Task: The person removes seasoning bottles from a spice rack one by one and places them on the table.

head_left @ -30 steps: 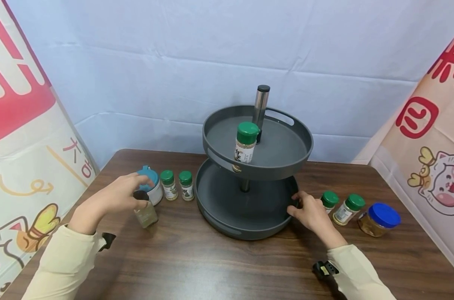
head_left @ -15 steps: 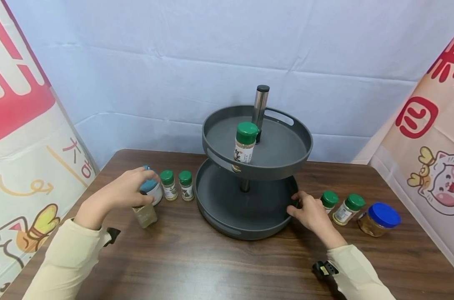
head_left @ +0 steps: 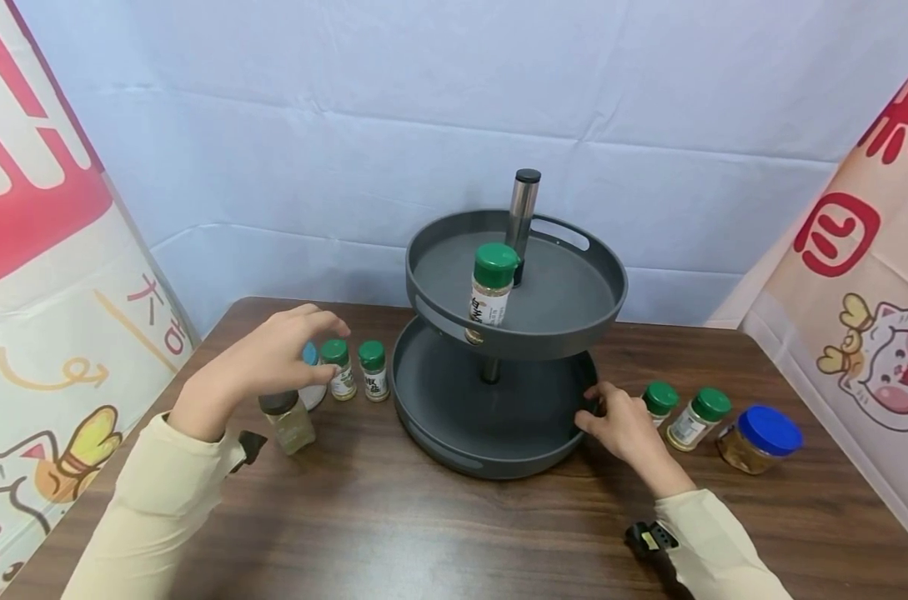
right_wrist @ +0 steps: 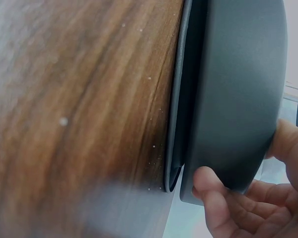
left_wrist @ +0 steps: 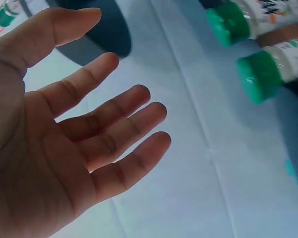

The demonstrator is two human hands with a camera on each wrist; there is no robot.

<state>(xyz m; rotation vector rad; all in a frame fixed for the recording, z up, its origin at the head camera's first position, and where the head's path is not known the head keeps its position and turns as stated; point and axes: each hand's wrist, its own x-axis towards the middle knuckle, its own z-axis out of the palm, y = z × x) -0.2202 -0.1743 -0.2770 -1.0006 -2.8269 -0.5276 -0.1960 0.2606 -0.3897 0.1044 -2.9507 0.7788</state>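
Note:
My left hand (head_left: 284, 354) hovers with spread fingers and holds nothing. Below it stands a jar with a black lid (head_left: 292, 425), and the fingertips reach toward a green-capped spice bottle (head_left: 338, 367). A second green-capped spice bottle (head_left: 373, 371) is just right of that one. Behind the hand, a white jar with a blue lid (head_left: 313, 392) is mostly hidden. My right hand (head_left: 622, 425) grips the right rim of the lower tray of a grey two-tier turntable (head_left: 491, 429). In the right wrist view, its fingers (right_wrist: 208, 181) touch the tray's wall (right_wrist: 238, 99).
On the upper tray (head_left: 566, 287) stands a taller green-capped spice bottle (head_left: 491, 283) beside the metal post (head_left: 523, 217). Two green-capped bottles (head_left: 689, 425) and a jar with a blue lid (head_left: 761, 437) stand right of my right hand. A pale cloth (head_left: 348, 142) hangs behind the table.
My left hand has moved right and slightly up, from over the blue-lidded and black-lidded jars toward the green-capped bottles. The right hand stays on the lower tray's rim.

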